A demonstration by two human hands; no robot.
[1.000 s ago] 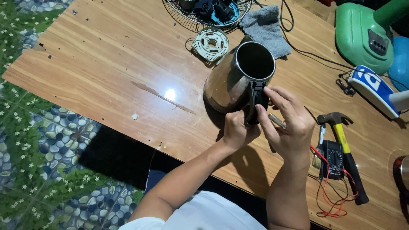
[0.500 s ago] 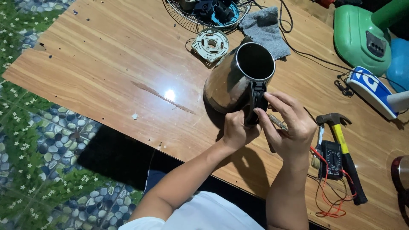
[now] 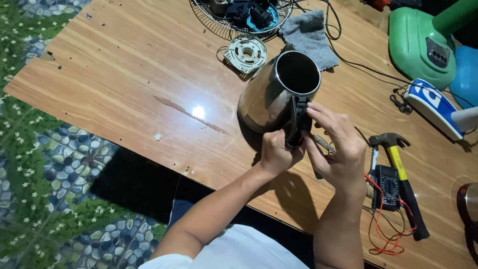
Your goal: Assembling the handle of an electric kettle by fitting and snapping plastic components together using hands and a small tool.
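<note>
Glossy brown wooden worktop (image 3: 124, 79) fills the head view, set over a pebble-and-grass patterned floor (image 3: 45, 189).

Head view: a lidless stainless-steel electric kettle (image 3: 269, 94) lies tilted on the worktop, open mouth up and toward the far side, its black plastic handle (image 3: 298, 122) facing the person. Left hand (image 3: 276, 152) is closed around the lower end of the handle. Right hand (image 3: 338, 144) grips the handle from the other side, fingers curled against its upper part; a thin metal tool shows just under this hand, but whether the hand holds it cannot be told.

Beyond the hands: a round cream plastic kettle base part (image 3: 245, 52), a grey cloth (image 3: 308, 35), and a wire fan grille (image 3: 239, 15) holding dark parts.

Right of the right hand: a hammer with yellow-and-black handle (image 3: 398, 169), a black multimeter (image 3: 387, 187) with red leads, a blue-and-white plastic casing (image 3: 433, 102), and a green plastic fan base (image 3: 423, 45) farther off.
</note>
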